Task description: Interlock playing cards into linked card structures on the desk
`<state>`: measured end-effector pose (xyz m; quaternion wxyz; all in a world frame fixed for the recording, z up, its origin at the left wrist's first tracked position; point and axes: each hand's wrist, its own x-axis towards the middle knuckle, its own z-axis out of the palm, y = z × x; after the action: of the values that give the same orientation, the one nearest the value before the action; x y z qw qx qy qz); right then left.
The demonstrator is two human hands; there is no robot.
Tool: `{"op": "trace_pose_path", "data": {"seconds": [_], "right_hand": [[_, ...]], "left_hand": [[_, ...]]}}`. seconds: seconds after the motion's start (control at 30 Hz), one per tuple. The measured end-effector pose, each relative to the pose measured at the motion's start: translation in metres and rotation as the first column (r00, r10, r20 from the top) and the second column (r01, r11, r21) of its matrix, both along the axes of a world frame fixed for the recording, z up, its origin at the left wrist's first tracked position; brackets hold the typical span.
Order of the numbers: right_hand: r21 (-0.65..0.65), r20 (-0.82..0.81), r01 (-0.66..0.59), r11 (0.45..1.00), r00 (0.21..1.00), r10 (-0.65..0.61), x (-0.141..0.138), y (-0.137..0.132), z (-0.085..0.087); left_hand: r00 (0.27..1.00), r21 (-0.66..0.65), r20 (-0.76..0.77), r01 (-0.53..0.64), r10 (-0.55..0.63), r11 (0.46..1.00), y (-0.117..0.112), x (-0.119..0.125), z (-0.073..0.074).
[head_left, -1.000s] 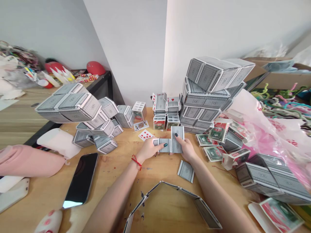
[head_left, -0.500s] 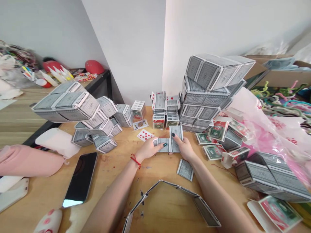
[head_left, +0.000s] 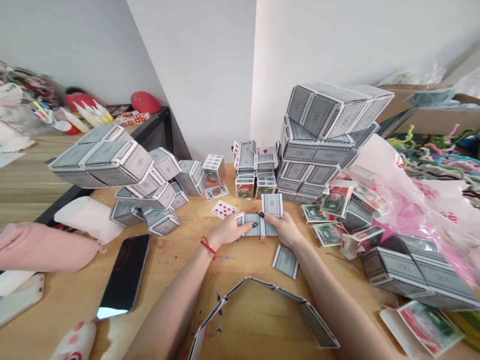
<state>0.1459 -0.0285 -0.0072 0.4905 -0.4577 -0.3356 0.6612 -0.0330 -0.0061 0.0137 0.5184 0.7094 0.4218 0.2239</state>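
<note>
Both my hands meet at the middle of the wooden table (head_left: 243, 320) over a small assembly of grey-backed playing cards (head_left: 262, 220). My left hand (head_left: 228, 231), with a red string at the wrist, pinches the low left part of the cards. My right hand (head_left: 285, 229) grips the right part, where one card (head_left: 272, 205) stands upright behind its fingers. A single grey card (head_left: 285, 261) lies flat just below my right wrist. A chain of joined cards (head_left: 262, 310) stands in an arch between my forearms.
Card-built blocks pile up at left (head_left: 112, 165) and in a tall stack at right (head_left: 326, 135). Card boxes (head_left: 333, 220), a face-up red card (head_left: 224, 209), a black phone (head_left: 125, 277), a pink bag (head_left: 408, 205) and a pink object (head_left: 41, 247) surround them.
My right fingers have slid left and lower over the card assembly, and the upright card sits a little lower. The view has drifted slightly.
</note>
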Motion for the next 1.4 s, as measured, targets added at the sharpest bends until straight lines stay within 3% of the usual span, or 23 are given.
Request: {"op": "trace_pose_path", "data": {"seconds": [0.13, 0.37, 0.47, 0.57, 0.67, 0.87, 1.17, 1.4], "right_hand": [[0.000, -0.005, 0.006, 1.000, 1.000, -0.006, 0.000, 0.001, -0.001], [-0.001, -0.014, 0.089, 0.996, 0.996, -0.089, -0.002, 0.002, -0.003], [-0.010, -0.011, 0.102, 0.995, 0.995, -0.102, -0.003, 0.003, -0.003], [-0.009, -0.005, 0.108, 0.994, 0.994, -0.108, -0.003, 0.003, -0.002], [0.003, -0.004, 0.100, 0.995, 0.995, -0.100, -0.004, 0.002, -0.002], [0.003, 0.007, 0.105, 0.994, 0.994, -0.105, -0.005, 0.003, -0.003], [0.019, 0.029, 0.107, 0.994, 0.994, -0.107, -0.006, 0.001, -0.002], [0.015, 0.018, 0.084, 0.996, 0.996, -0.085, -0.006, 0.001, -0.004]], "left_hand": [[0.998, 0.030, -0.005, -0.057, 0.057, 0.998, 0.000, 0.002, -0.002], [0.959, -0.009, 0.035, -0.280, 0.281, 0.960, 0.002, 0.002, -0.013], [0.937, 0.114, -0.030, -0.343, 0.349, 0.932, 0.003, 0.003, -0.017], [0.918, 0.289, -0.128, -0.328, 0.376, 0.899, 0.005, 0.004, -0.019], [0.904, 0.373, -0.205, -0.283, 0.376, 0.884, 0.005, 0.005, -0.019], [0.874, 0.424, -0.288, -0.250, 0.392, 0.871, 0.003, 0.007, -0.020], [0.871, 0.433, -0.283, -0.257, 0.401, 0.864, -0.001, 0.007, -0.019], [0.843, 0.488, -0.362, -0.191, 0.397, 0.851, -0.002, 0.008, -0.016]]}}
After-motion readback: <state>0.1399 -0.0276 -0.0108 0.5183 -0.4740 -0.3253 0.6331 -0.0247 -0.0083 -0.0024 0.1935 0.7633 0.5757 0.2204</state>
